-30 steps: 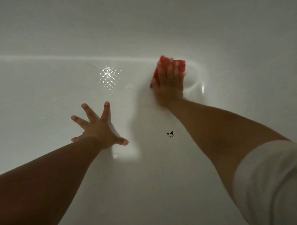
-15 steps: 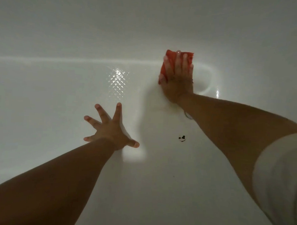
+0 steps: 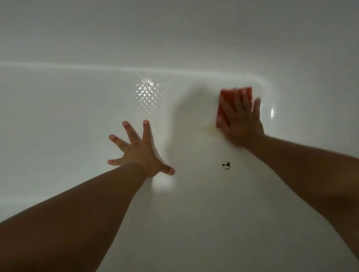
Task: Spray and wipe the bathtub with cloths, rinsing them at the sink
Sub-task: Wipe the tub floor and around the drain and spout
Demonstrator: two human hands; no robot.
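The person is leaning over a white bathtub (image 3: 73,122), with both bare forearms reaching in from the near edge of the view. The right hand (image 3: 241,119) is pressing flat on a red cloth (image 3: 226,93) at the far right of the tub floor, close to the rounded corner where the floor is curving up into the far wall (image 3: 178,34). Its fingers are lying straight and slightly spread on top of the cloth, not curled round it, and the hand is looking a little blurred. The cloth is showing past the fingertips and along the left side of the hand. A faint yellowish smear (image 3: 210,129) is sitting on the tub surface just beside the near left corner of the cloth.

The left hand (image 3: 141,152) is resting on the tub floor nearer the middle, well apart from the cloth, with fingers and thumb splayed wide and holding nothing. Light is glinting off a diamond-textured patch (image 3: 145,94) on the floor beyond the left hand's fingertips. A small dark speck of debris (image 3: 226,166) is lying on the floor between the two forearms, nearer than the cloth.
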